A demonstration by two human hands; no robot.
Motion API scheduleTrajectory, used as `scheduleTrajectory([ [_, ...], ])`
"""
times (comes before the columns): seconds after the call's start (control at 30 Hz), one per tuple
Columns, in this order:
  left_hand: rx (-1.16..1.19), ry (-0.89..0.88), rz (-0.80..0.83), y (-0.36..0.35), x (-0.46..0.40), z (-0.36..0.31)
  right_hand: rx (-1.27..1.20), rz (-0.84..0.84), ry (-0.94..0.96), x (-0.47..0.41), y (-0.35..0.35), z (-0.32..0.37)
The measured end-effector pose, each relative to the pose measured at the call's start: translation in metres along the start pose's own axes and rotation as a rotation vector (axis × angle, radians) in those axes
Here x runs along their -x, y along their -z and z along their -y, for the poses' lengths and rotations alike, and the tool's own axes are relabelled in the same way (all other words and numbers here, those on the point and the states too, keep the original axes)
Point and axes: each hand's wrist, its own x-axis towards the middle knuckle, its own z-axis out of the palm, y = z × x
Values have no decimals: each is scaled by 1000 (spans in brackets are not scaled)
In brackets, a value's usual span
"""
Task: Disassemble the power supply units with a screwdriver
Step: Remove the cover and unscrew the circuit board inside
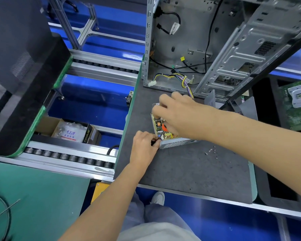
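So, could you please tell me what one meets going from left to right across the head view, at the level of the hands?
Cardboard box → left hand → power supply unit → loose screws → circuit board.

We can read two pieces of text, both on things lying in the cardboard box (47, 125) under the roller conveyor (68, 157). On the dark carton (89, 134) at the right end of that box, white letters running up its side spell "PRIME". On the clear plastic bag (70, 132) just left of the carton, blue letters look like "TTS"; the red print below them is too small for us to read.
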Motion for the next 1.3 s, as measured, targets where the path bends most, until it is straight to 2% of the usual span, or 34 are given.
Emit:
scheduleTrajectory([
  [0.1,-15,-16,-27,0,-1,0,-166,48,-58,1,3,2],
  [0.17,-9,-10,-20,-1,0,0,-69,90,-130,1,1,3],
  [0.23,2,-7,-8,-1,0,1,-26,38,-110,2,-2,3],
  [0.3,1,-5,-2,0,0,1,-226,-33,-63,4,-3,0],
  [0.37,-14,-15,-15,0,0,0,-373,-28,-66,4,-1,1],
  [0.53,-9,-1,3,-2,0,2,-93,15,-269,3,0,-2],
  [0.67,-6,-10,-14,-2,-1,3,-287,-2,-98,9,0,-8],
  [0.73,-16,-30,-34,-2,0,2,-369,82,-136,8,3,-9],
  [0.8,-25,-17,-26,-2,0,3,-273,143,-195,5,2,-10],
  [0.87,-25,-12,-11,-3,-1,3,-162,81,-144,6,0,-8],
  [0.93,-23,-21,-7,-3,-1,4,-203,-4,-89,10,1,-6],
  [1.2,17,-15,9,0,-1,5,-301,-107,-133,17,2,-8],
  [1.3,17,-28,2,2,-2,5,-304,-88,-142,18,2,-9],
])
